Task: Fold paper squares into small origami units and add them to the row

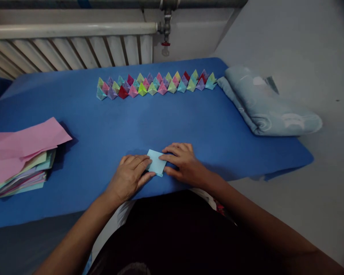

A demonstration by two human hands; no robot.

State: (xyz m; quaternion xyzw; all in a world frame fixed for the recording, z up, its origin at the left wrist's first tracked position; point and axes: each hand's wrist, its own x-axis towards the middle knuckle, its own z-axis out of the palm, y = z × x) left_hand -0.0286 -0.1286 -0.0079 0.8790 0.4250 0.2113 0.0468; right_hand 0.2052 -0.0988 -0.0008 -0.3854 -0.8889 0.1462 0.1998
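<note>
A small light-blue square of folded paper (157, 162) lies on the blue table near its front edge, with layers showing at its lower corner. My left hand (132, 172) holds the paper's left side, fingertips on top and thumb along the lower left edge. On the other side, my right hand (182, 162) is open, its fingers apart. Its index fingertip rests on the paper's upper right part, and the thumb is close to the right edge. Further back stand rows of folded paper pieces (162, 89) in many colours, with pointed tops.
A stack of coloured paper sheets (31, 147), pink on top, lies at the left of the blue table (103, 126). On the right is a folded grey-blue blanket (263, 103). Behind the table are a white radiator (74, 51) and a pipe valve with a red handle (165, 44).
</note>
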